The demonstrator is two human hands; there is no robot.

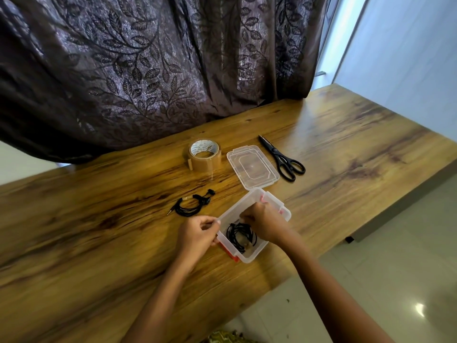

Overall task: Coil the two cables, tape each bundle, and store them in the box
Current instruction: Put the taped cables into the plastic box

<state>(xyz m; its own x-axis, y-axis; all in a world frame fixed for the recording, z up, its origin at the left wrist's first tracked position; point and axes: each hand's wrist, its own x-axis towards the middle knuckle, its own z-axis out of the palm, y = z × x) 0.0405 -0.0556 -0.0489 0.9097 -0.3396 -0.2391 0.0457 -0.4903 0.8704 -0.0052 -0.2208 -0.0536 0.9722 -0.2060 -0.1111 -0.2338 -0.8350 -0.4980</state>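
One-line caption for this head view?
Right hand places one coiled cable in the box; second cable waits on table.

coil in box | lid behind | scissors right

Two coiled black cables — one bundle lies on the table, the other bundle sits inside the box. One clear plastic box, one clear lid lying apart from it. One roll of brown tape. One pair of black scissors. Two hands — the left hand and the right hand.
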